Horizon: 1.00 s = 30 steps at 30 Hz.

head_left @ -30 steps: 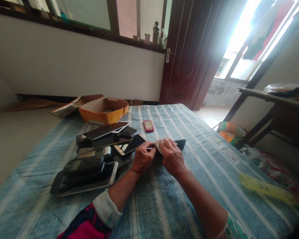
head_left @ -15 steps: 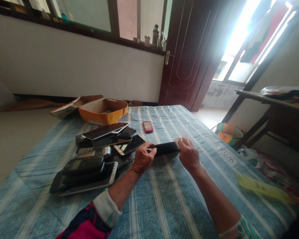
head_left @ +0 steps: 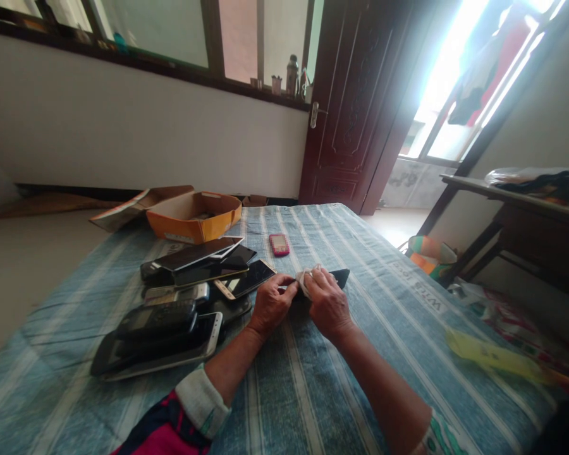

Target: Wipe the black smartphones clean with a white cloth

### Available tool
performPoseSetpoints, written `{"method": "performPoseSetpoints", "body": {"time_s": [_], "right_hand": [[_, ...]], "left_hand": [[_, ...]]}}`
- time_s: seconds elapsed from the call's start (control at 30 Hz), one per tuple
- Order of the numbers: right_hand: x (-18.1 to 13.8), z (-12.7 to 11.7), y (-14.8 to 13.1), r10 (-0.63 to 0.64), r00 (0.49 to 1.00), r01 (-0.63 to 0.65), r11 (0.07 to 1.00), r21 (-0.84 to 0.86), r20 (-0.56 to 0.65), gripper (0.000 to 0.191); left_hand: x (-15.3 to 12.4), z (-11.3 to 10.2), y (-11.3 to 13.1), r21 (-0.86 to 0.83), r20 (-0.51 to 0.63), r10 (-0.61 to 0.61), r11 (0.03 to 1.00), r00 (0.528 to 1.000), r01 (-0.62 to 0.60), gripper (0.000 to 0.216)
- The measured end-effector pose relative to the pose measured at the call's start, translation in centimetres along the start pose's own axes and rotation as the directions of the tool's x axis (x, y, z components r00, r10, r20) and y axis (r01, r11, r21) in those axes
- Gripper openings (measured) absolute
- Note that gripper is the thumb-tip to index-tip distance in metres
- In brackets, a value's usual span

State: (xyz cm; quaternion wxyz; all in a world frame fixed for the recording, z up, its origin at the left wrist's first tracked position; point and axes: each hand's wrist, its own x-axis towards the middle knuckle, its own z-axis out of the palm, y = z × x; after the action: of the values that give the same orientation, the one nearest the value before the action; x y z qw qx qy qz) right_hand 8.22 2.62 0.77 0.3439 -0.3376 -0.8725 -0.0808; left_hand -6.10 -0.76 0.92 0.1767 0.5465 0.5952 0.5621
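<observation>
My left hand [head_left: 271, 304] pinches the near-left end of a black phone [head_left: 342, 277], held tilted just above the cloth-covered table. My right hand [head_left: 329, 304] is closed around a crumpled white tissue [head_left: 306, 280] and presses it on the phone near my left fingertips. Most of the phone is hidden behind my right hand; only its far-right end shows. Beyond my hands lies a small pink-red phone [head_left: 279, 244]. Close to my left hand are a gold-edged smartphone [head_left: 246, 280] and a pile of other phones [head_left: 159, 319], some stacked on each other.
An open orange cardboard box [head_left: 196, 227] stands at the table's far left, its lid [head_left: 133, 212] beside it. The striped blue tablecloth [head_left: 284, 404] covers the table. A yellow wrapper [head_left: 493, 357] lies at right, near a dark side table [head_left: 516, 197]. A brown door [head_left: 346, 126] stands behind.
My right hand has slid the tissue leftward along the phone, from its right end to near my left hand. My left hand keeps its pinch.
</observation>
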Motion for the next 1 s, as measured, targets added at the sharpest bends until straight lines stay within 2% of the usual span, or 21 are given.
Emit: {"method": "performPoseSetpoints", "body": {"time_s": [0.13,0.53,0.8,1.0], "right_hand": [[-0.1,-0.5,1.1,0.027,1.0,-0.027,1.0,0.001,0.015,0.037],[-1.4,-0.8,5.6,0.126,0.989,-0.132,0.988,-0.077,-0.074,0.041],[-1.6,-0.7,6.0,0.152,0.985,-0.16,0.983,-0.095,-0.088,0.039],[-1.3,-0.8,4.8,0.133,0.989,-0.139,0.986,-0.096,-0.069,0.039]], "left_hand": [[0.0,0.0,-0.4,0.011,-0.013,-0.009,1.0,1.0,0.009,0.021],[-0.1,0.1,-0.2,0.017,-0.017,-0.019,1.0,1.0,0.019,0.02],[-0.2,0.1,-0.2,0.01,-0.011,-0.026,1.0,1.0,0.026,0.021],[-0.1,0.1,-0.1,0.007,0.005,-0.027,1.0,1.0,0.027,0.021]]}}
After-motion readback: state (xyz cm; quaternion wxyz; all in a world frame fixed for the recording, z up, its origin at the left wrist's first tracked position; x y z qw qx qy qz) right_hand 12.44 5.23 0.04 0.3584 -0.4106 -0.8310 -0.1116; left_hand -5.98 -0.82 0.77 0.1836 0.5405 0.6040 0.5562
